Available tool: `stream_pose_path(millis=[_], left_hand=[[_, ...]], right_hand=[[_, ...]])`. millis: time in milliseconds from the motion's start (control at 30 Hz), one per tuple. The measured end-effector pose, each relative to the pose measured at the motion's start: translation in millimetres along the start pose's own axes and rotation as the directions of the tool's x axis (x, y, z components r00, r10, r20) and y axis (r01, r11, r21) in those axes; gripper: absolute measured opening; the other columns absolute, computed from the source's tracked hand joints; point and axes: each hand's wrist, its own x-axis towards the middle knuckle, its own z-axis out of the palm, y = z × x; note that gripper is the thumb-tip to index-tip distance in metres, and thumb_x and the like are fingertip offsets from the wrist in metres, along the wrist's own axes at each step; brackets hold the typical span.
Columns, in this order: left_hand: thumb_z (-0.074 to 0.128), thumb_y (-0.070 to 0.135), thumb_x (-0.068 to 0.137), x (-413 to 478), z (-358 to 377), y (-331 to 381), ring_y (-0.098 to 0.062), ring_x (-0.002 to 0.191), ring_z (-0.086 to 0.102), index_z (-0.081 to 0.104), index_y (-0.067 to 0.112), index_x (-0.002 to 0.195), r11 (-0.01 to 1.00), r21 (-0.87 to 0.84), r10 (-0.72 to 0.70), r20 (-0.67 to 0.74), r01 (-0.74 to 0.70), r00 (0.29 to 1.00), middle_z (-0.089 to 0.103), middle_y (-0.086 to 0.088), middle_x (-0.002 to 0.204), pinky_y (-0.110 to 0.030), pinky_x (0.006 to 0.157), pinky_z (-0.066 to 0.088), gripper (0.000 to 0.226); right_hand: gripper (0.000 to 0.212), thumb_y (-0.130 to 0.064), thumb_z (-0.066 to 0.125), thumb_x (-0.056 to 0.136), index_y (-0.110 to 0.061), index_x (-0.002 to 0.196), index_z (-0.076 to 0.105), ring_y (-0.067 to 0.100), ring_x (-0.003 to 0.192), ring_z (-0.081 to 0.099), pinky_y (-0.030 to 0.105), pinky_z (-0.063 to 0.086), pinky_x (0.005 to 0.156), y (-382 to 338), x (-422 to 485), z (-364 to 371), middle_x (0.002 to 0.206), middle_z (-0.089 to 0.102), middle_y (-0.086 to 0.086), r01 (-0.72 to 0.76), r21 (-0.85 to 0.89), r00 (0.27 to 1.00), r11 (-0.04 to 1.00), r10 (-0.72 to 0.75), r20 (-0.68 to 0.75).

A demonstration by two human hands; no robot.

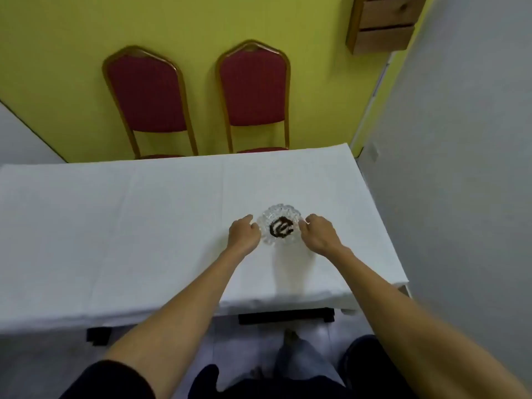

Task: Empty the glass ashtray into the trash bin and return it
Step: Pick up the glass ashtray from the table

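Observation:
A round cut-glass ashtray [275,215] sits on the white tablecloth [144,226], right of the table's middle. Dark ash and a few pale butts lie in its centre. My left hand [243,236] touches the ashtray's left rim with curled fingers. My right hand [318,233] touches its right rim, so both hands hold it from the sides. The ashtray rests on the cloth. No trash bin is in view.
Two red padded chairs [149,102] [254,90] with gold frames stand behind the table against a yellow wall. A grey wall [460,197] runs close along the table's right end. A wooden drawer unit [384,23] hangs top right. My legs and feet show below the table's near edge.

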Motion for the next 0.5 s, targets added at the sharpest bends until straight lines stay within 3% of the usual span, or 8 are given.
stream_pose_path(millis=[33,100,167,233,333,500], left_hand=[[0.036,0.015,0.101,4,5,4,-0.029,0.130,0.052,0.051,0.012,0.143,1.000,-0.018,-0.003,-0.008,0.003,1.000,0.049,-0.014,0.149,-0.030,0.094,0.045,0.045],[0.037,0.010,0.099,11,16,9,-0.026,0.100,0.060,0.066,0.018,0.106,0.997,-0.076,-0.021,-0.019,0.020,1.000,0.063,-0.017,0.130,-0.029,0.073,0.043,0.031],[0.036,0.006,0.096,19,31,11,-0.023,0.075,0.053,0.059,0.019,0.080,0.995,-0.087,-0.055,-0.055,0.051,0.997,0.066,-0.015,0.095,-0.028,0.062,0.036,0.031],[0.036,0.003,0.093,25,41,13,-0.018,0.057,0.033,0.038,0.014,0.063,0.991,-0.097,-0.103,-0.132,0.091,0.986,0.044,-0.005,0.064,-0.029,0.054,0.024,0.032],[0.039,0.005,0.093,31,51,13,-0.017,0.056,0.025,0.026,0.015,0.059,0.989,-0.096,-0.128,-0.218,0.109,0.968,0.030,-0.002,0.057,-0.030,0.053,0.018,0.038],[0.041,0.010,0.097,36,58,10,-0.022,0.061,0.035,0.032,0.014,0.059,0.990,-0.069,-0.133,-0.246,0.120,0.960,0.039,-0.004,0.059,-0.030,0.053,0.025,0.039]], right_hand=[[0.034,-0.038,0.037,0.099,-0.009,0.086,0.047,0.033,0.087,0.055,0.036,0.042,0.072,3,4,3,0.092,0.056,0.013,-0.014,0.009,1.000,1.000,0.014,-0.014],[0.033,-0.037,0.035,0.099,-0.009,0.088,0.047,0.035,0.088,0.058,0.038,0.044,0.073,7,12,10,0.096,0.059,0.014,-0.056,0.038,0.998,0.998,0.057,-0.007],[0.035,-0.035,0.034,0.099,-0.005,0.095,0.052,0.036,0.091,0.060,0.039,0.046,0.074,7,13,17,0.103,0.063,0.016,-0.087,0.062,0.996,0.994,0.086,0.015],[0.033,-0.032,0.036,0.100,-0.004,0.100,0.052,0.034,0.091,0.061,0.038,0.045,0.072,6,16,19,0.104,0.063,0.016,-0.101,0.082,0.995,0.992,0.102,-0.011],[0.029,-0.027,0.038,0.099,-0.002,0.107,0.051,0.035,0.096,0.061,0.036,0.043,0.073,3,22,20,0.110,0.061,0.016,-0.130,0.071,0.991,0.989,0.131,-0.011],[0.030,-0.015,0.046,0.094,0.003,0.118,0.049,0.037,0.105,0.061,0.035,0.043,0.075,-5,24,21,0.120,0.059,0.019,-0.247,0.116,0.969,0.962,0.244,0.039]])
